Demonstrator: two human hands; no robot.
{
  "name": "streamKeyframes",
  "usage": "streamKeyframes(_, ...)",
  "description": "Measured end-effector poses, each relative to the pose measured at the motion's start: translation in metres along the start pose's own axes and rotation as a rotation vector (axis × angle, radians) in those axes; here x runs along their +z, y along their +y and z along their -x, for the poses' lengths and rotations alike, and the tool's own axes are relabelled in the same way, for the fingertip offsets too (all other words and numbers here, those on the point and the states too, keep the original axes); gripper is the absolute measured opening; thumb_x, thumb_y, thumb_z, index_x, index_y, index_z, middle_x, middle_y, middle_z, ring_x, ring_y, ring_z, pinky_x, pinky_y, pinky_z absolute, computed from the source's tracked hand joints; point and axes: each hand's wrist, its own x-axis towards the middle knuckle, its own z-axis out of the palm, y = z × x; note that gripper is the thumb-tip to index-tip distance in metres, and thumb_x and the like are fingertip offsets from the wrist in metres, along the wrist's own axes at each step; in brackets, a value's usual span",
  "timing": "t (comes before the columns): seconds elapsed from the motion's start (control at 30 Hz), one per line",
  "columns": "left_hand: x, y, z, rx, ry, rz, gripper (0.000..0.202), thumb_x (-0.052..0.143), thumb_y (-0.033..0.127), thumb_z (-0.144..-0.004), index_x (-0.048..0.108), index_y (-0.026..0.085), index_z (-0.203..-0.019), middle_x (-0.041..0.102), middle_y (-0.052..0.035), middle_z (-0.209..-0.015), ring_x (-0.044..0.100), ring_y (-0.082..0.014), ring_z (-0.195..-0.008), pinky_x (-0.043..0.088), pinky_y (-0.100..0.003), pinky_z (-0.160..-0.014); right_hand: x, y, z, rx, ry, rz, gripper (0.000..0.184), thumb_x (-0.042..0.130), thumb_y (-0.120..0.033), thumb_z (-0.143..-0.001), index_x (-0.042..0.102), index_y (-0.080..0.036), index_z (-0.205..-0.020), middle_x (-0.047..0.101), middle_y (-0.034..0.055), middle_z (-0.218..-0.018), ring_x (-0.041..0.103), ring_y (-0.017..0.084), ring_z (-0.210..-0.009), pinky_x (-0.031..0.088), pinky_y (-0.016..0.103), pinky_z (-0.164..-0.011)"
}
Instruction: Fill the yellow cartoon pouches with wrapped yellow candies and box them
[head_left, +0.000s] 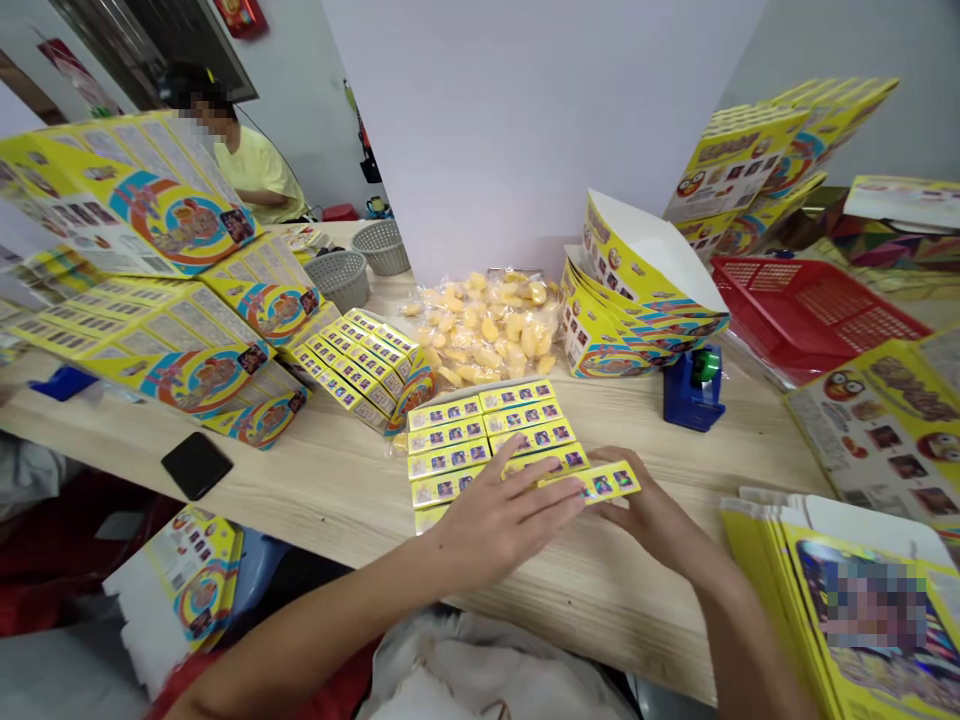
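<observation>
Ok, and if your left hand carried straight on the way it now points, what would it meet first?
The loose yellow printed strip: the fingertips of the left hand seem almost on it already, though depth is hard to judge from here. The right hand lies just beyond it.

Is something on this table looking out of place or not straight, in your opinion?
Yes. One yellow printed strip between the left hand and the right hand lies at an angle and sticks out past the neater rows of strips on the wooden table.
</observation>
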Motion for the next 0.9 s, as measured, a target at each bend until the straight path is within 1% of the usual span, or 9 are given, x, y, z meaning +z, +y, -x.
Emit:
streamKeyframes(0.13, 0.0, -0.005, 0.025, -0.123, -0.063, -0.05, 0.037, 0.043, 0.025, -0.091, 0.045, 0.019, -0.127, 0.054, -0.0018, -0.129, 0.038, -0.0188, -0.129, 0.008, -0.048, -0.114, -0.015, -0.048, -0.003, -0.117, 0.102, 0.247, 0.066, 0.055, -0.042, -0.081, 0.024, -0.029, -0.138, 0.034, 0.0101, -0.141, 0.043, 0.027, -0.123, 0.04, 0.045, -0.098)
streamKeyframes(0.23, 0.0, -0.008, 0.033, -0.138, -0.144, -0.074, 0.039, 0.039, 0.031, -0.092, 0.042, 0.02, -0.129, 0.049, -0.0004, -0.134, 0.036, -0.0201, -0.13, 0.012, -0.046, -0.114, 0.008, -0.075, -0.022, -0.264, 0.213, 0.453, 0.051, 0.042, -0.037, -0.089, 0.031, -0.024, -0.138, 0.035, 0.01, -0.142, 0.03, 0.026, -0.132, 0.026, 0.047, -0.107)
streamKeyframes(0.3, 0.004, -0.009, 0.036, -0.143, -0.183, -0.114, 0.044, 0.039, 0.037, -0.091, 0.04, 0.019, -0.131, 0.045, -0.0024, -0.138, 0.033, -0.0209, -0.131, 0.017, -0.044, -0.113, 0.035, -0.075, -0.035, -0.3, 0.158, 0.564, 0.049, 0.037, -0.035, -0.09, 0.036, -0.019, -0.135, 0.037, 0.0139, -0.142, 0.029, 0.029, -0.132, 0.023, 0.053, -0.107)
streamKeyframes(0.4, 0.014, -0.007, 0.041, -0.351, -0.19, -0.258, 0.07, 0.047, 0.055, -0.081, 0.036, 0.01, -0.134, 0.037, -0.0155, -0.141, 0.03, -0.0279, -0.132, 0.026, -0.046, -0.108, 0.06, -0.061, -0.048, -0.269, 0.024, 0.714, 0.047, 0.033, -0.035, -0.091, 0.041, -0.016, -0.132, 0.039, 0.0173, -0.14, 0.031, 0.032, -0.131, 0.023, 0.06, -0.103)
streamKeyframes(0.47, 0.021, -0.007, 0.043, -0.476, -0.194, -0.323, 0.084, 0.05, 0.061, -0.075, 0.034, 0.004, -0.134, 0.033, -0.0216, -0.142, 0.027, -0.0314, -0.133, 0.027, -0.048, -0.107, 0.06, -0.056, -0.058, -0.286, -0.015, 0.778, 0.048, 0.032, -0.039, -0.091, 0.043, -0.014, -0.131, 0.04, 0.0187, -0.139, 0.032, 0.031, -0.13, 0.023, 0.058, -0.103)
streamKeyframes(0.6, 0.024, -0.007, 0.045, -0.459, -0.226, -0.276, 0.085, 0.047, 0.061, -0.077, 0.026, 0.006, -0.138, 0.028, -0.0191, -0.145, 0.019, -0.0284, -0.136, 0.022, -0.046, -0.109, 0.046, -0.068, -0.101, -0.318, 0.008, 0.832, 0.052, 0.031, -0.044, -0.09, 0.042, -0.014, -0.132, 0.036, 0.0162, -0.142, 0.026, 0.028, -0.134, 0.018, 0.053, -0.106)
streamKeyframes(0.73, 0.014, -0.012, 0.055, -0.549, -0.201, -0.22, 0.089, 0.049, 0.064, -0.073, 0.026, 0.009, -0.139, 0.03, -0.0187, -0.144, 0.023, -0.0296, -0.135, 0.023, -0.048, -0.108, 0.048, -0.085, -0.13, -0.199, -0.173, 0.86, 0.046, 0.031, -0.046, -0.09, 0.059, -0.016, -0.11, 0.064, 0.0144, -0.112, 0.054, 0.028, -0.109, 0.039, 0.042, -0.092)
streamKeyframes(0.83, 0.003, -0.016, 0.088, -0.59, -0.146, -0.135, 0.086, 0.057, 0.061, -0.068, 0.029, 0.02, -0.139, 0.036, -0.0139, -0.142, 0.026, -0.0297, -0.134, 0.021, -0.052, -0.108, 0.05, -0.092, -0.114, -0.131, -0.261, 0.894, 0.049, 0.033, -0.053, -0.087, 0.066, -0.018, -0.081, 0.07, 0.0122, -0.08, 0.065, 0.027, -0.078, 0.046, 0.035, -0.067)
streamKeyframes(0.9, 0.003, -0.017, 0.117, -0.735, 0.007, -0.087, 0.087, 0.063, 0.059, -0.065, 0.029, 0.026, -0.139, 0.029, -0.0142, -0.146, 0.018, -0.0331, -0.136, 0.015, -0.057, -0.108, 0.051, -0.094, -0.094, -0.013, -0.344, 0.849, 0.05, 0.033, -0.056, -0.086, 0.065, -0.019, -0.075, 0.07, 0.0112, -0.073, 0.065, 0.027, -0.071, 0.045, 0.034, -0.061)
